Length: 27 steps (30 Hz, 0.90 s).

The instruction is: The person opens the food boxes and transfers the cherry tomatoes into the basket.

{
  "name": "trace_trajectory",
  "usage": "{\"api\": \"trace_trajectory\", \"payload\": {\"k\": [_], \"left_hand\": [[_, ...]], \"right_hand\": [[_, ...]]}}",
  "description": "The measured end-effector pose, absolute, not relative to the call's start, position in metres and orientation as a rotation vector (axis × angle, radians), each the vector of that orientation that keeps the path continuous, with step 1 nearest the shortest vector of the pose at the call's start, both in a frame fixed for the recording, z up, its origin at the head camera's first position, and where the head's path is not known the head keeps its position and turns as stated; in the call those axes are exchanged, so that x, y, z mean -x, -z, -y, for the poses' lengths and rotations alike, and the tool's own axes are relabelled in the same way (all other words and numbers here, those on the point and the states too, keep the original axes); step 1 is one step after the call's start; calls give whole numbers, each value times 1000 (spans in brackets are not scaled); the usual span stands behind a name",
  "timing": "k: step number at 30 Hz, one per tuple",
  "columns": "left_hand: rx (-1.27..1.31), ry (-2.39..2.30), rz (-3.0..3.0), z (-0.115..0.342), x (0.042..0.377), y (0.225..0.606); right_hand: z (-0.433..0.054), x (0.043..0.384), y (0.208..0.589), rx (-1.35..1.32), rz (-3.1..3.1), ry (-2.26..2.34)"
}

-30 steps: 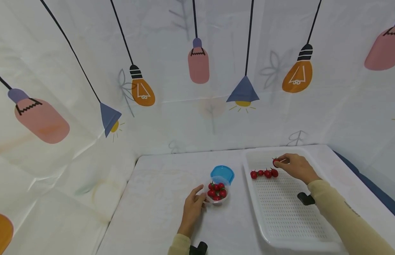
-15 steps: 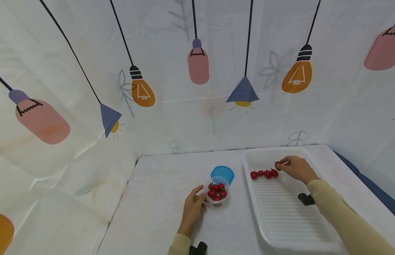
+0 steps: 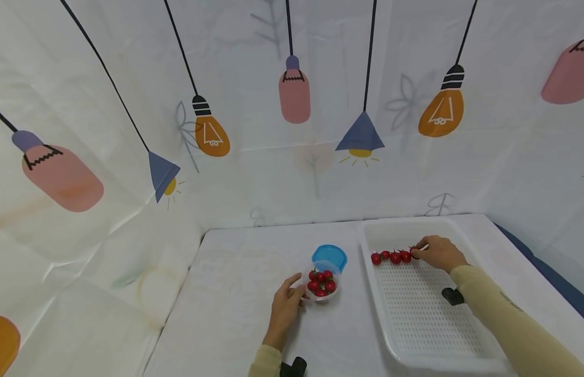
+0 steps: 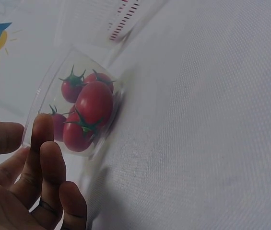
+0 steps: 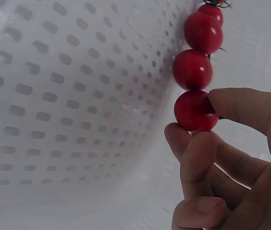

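My left hand (image 3: pixel 283 308) holds the near left edge of a small clear plastic container (image 3: pixel 320 300), its thumb and fingers at the rim. Several cherry tomatoes (image 4: pixel 94 103) with green stems lie inside the container. Over the white perforated tray (image 3: pixel 428 335), my right hand (image 3: pixel 440 254) pinches a cherry tomato (image 5: pixel 193 112) between thumb and fingertips. That fruit is at the right end of a row of cherry tomatoes (image 3: pixel 395 257) near the tray's far side. In the right wrist view it touches its neighbour (image 5: pixel 192 69).
A blue lid (image 3: pixel 329 256) adjoins the container's far side. White cloth covers the table (image 3: pixel 235 293). Behind it hangs a white sheet (image 3: pixel 273 188) printed with lamps and bulbs. The tray has raised walls and occupies the table's right side.
My right hand has lowered the pinched cherry tomato toward me and slightly right, to the right end of the row. The left hand and container have stayed put.
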<state>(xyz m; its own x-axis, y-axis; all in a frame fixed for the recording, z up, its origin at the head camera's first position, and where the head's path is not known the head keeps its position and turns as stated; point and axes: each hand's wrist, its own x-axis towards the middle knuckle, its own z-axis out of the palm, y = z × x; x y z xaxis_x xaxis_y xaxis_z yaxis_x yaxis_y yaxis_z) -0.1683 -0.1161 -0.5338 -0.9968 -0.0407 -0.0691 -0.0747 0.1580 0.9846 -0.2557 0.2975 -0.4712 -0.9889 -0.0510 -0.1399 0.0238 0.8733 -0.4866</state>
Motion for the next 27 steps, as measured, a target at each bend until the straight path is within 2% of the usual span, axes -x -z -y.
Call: {"api": "trace_trajectory", "payload": {"k": [13, 27], "left_hand": [[133, -2017, -2361, 116, 168, 533], [124, -2017, -2366, 116, 170, 535]], "right_hand": [[-299, 258, 480, -3, -2880, 700], [-297, 255, 469, -30, -2884, 724]]}}
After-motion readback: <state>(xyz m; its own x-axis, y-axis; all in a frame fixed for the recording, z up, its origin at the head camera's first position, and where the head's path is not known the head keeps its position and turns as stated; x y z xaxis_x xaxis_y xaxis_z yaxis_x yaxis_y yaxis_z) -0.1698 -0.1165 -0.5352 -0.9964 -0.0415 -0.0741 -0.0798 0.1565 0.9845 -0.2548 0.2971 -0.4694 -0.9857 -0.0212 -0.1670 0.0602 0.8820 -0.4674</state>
